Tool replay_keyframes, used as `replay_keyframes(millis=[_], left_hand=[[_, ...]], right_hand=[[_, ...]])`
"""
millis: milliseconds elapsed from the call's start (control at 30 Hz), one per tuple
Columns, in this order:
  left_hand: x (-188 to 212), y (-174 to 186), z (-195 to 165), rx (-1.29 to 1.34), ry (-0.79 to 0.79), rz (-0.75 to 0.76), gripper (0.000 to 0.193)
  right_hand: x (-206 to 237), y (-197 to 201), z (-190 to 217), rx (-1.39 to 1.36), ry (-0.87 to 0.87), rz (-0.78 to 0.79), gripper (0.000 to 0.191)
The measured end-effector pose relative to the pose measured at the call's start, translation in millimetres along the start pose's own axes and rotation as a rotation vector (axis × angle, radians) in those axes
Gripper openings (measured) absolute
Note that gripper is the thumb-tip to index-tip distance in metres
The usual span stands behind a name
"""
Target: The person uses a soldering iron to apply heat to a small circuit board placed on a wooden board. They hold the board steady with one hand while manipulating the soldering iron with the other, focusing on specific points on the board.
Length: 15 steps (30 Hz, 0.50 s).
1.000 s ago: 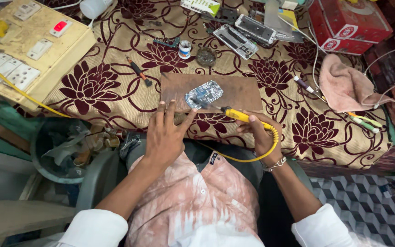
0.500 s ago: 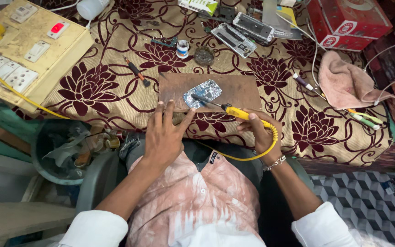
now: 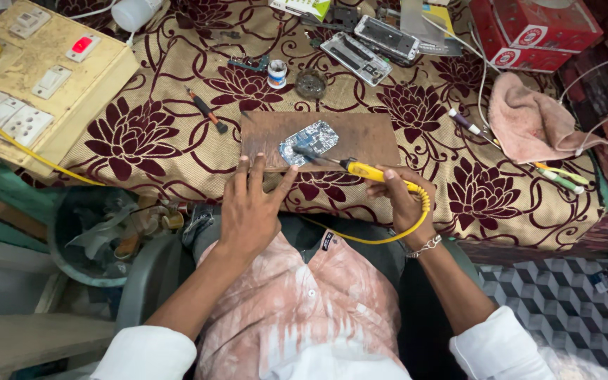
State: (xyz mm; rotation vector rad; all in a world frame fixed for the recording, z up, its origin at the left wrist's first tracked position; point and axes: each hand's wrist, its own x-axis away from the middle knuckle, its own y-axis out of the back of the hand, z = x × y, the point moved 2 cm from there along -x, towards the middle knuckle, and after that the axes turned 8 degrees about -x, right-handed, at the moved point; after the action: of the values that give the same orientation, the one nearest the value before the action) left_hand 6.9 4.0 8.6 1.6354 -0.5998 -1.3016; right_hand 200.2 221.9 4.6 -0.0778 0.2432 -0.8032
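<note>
Right hand (image 3: 401, 200) grips yellow soldering iron (image 3: 366, 171) by handle; left hand (image 3: 251, 204), fingers spread, pins wooden board (image 3: 360, 137) near edge. Circuit board (image 3: 309, 141) looks light, fragile: hold by edges.

A wooden board (image 3: 360, 134) lies on the tablecloth (image 3: 142, 141) at the table's near edge, with a circuit board (image 3: 309, 141) on its left half. The left hand (image 3: 251, 204) rests at the board's near edge; the right hand (image 3: 402, 200), to its right, holds a soldering iron (image 3: 360, 169) whose tip reaches the circuit board. A switchboard (image 3: 36, 77) sits far left, phone parts (image 3: 367, 46) behind, a cloth (image 3: 529, 119) and boxes (image 3: 536, 32) right.
</note>
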Motion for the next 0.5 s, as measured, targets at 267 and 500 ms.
replay_keyframes(millis=[267,500], left_hand=[[0.1,0.6,1.0,0.002,0.001,-0.009,0.090],[0.3,-1.2,0.8,-0.018,0.008,0.022,0.087]], right_hand=[[-3.1,-1.0,-5.9,-0.002,-0.001,0.013,0.038],[-3.8,0.0,-6.8,-0.049,-0.014,0.029,0.038]])
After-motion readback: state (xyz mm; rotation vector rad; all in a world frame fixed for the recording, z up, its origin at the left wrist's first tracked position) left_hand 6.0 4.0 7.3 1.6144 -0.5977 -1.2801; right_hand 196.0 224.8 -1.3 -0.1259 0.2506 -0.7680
